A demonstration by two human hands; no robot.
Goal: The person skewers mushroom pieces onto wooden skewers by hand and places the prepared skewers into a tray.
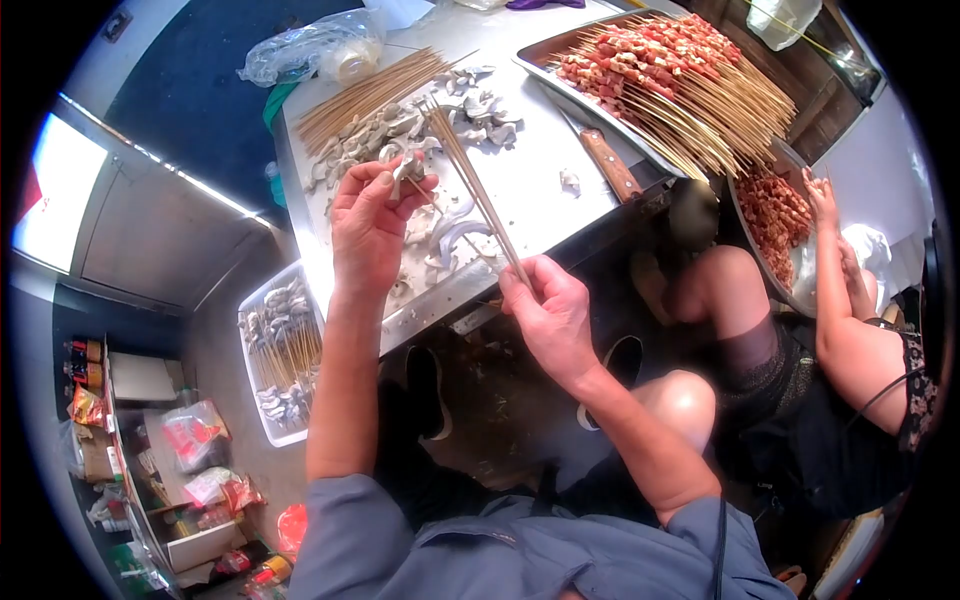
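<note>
My left hand (370, 225) is raised over the near-left part of the white table (560, 215). Its fingertips pinch a curled grey-white food piece (407, 172), whose exact kind I cannot make out. A thin stick seems to slant down from that piece. My right hand (550, 315), at the table's front edge, grips a bundle of bamboo skewers (470, 180) by one end, their other ends pointing up and away. Loose grey-white pieces (365, 145) lie beneath and beyond my left hand. Behind them rests a pile of bare skewers (370, 95).
A tray (545, 70) of red meat skewers stands at the back right, beside a wooden-handled knife (610, 165). Below left, a white tray (255, 375) holds skewered grey pieces. At right, a co-worker's hands (825, 205) are near a bowl of red meat (770, 215).
</note>
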